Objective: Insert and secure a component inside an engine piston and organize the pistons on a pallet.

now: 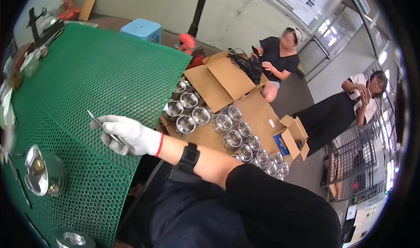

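Note:
My right hand [127, 135], in a white knit glove with a red cuff edge, is closed around a slim metal hand tool [97, 120]. The tool's pointed tip sticks out past the fingers, above a green perforated mat [96, 68], apart from any part. A shiny metal piston [54, 173] stands on the mat to the left of this hand. Near the lower edge is another round metal part [74, 239], cut off by the picture. My left hand is not visible. A blurred pale shape sits at the left edge; I cannot make it out.
Beside the mat, several pistons [232, 138] stand on cardboard, with an open carton [225, 79] behind them and a smaller box [291, 136] to the right. One person [282, 55] sits beyond; another [337, 103] stands at the right. A blue stool [142, 29] and wire cage [356, 169] are farther off.

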`<state>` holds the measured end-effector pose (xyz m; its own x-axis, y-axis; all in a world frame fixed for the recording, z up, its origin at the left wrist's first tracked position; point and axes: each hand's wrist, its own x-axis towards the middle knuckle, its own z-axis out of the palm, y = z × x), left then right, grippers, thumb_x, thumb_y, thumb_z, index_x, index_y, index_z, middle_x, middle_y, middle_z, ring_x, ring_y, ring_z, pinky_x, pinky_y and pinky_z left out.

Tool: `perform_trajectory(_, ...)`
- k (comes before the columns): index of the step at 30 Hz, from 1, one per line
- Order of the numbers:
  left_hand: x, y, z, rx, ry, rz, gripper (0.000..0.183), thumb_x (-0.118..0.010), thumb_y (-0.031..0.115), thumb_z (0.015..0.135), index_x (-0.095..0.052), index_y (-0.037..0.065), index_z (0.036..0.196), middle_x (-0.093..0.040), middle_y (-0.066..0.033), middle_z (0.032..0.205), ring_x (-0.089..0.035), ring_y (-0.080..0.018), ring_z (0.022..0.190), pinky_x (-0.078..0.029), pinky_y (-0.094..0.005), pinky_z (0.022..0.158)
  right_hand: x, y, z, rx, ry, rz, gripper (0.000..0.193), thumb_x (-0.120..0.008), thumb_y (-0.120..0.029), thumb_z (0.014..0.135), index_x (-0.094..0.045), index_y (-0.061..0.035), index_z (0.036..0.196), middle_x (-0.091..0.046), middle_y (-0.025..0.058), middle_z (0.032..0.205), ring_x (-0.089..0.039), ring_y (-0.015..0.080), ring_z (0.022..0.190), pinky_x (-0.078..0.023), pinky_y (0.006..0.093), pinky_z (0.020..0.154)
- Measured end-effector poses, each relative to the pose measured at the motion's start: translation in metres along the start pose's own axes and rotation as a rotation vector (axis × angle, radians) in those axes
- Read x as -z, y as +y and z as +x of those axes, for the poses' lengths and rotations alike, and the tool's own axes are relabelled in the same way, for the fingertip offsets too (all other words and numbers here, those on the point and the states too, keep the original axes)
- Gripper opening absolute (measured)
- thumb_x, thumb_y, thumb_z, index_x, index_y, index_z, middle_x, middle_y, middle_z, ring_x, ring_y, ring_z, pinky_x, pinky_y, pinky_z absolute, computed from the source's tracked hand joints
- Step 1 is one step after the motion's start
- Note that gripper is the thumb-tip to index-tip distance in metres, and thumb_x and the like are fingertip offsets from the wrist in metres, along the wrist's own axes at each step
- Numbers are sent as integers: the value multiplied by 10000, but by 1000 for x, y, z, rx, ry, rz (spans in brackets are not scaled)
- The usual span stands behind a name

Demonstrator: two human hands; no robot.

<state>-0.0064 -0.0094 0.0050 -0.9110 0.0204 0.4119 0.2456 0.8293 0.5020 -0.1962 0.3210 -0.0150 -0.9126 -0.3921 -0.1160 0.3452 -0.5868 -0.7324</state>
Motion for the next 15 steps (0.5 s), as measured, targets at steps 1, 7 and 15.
perform_trajectory(1, -10, 7, 5, -6, -10, -16, 441, -625, 106, 909, -549, -12, 1327, -608, -229, 1253, -618, -294, 1048, -480, -379, 974, 2, -2, 0, 15, 1, 31, 414, -515, -250, 964, -442, -76, 1333, -582, -4, 783, -495, 57, 523, -353, 195, 387)
perform_trajectory(7, -45, 25, 19, 4, -47, -70, 450, -633, 101, 899, -547, -11, 1326, -609, -223, 1253, -617, -293, 1052, -480, -380, 974, -2, 0, -1, 60, -20, -57, 344, -469, -230, 965, -489, -38, 1249, -586, 14, 722, -532, 62, 498, -410, 193, 373)
perform_trajectory(15, -61, 27, 25, 30, -62, -68, 463, -643, 96, 885, -546, -10, 1325, -610, -214, 1253, -616, -293, 1056, -479, -381, 974, 1, 7, -1, 75, -88, -3, 396, -509, -261, 962, -484, -24, 1279, -597, 14, 738, -565, 72, 522, -449, 195, 381)
